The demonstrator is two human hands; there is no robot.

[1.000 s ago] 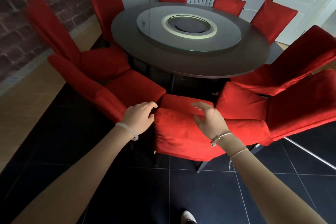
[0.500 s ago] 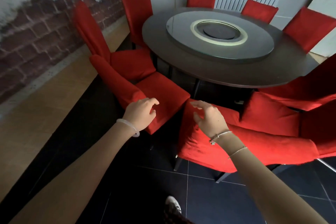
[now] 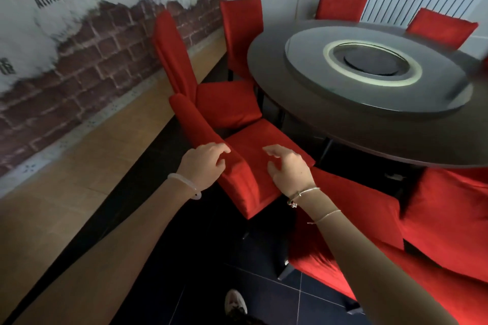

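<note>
Tabletop (image 3: 303, 113), dark and round, is filling the two o'clock part of our view, and the red chair (image 3: 253, 140) we are handling is standing just off its rim at seven o'clock, its seat pointing toward the table and its back leaning toward us. We are resting our left hand (image 3: 204, 163) on the top edge of that back, fingers loosely bent and not clasping it, while our right hand (image 3: 287, 169), at three o'clock from the left, is hovering spread and relaxed over the seat's near side; whether it is touching the fabric we cannot tell.
</note>
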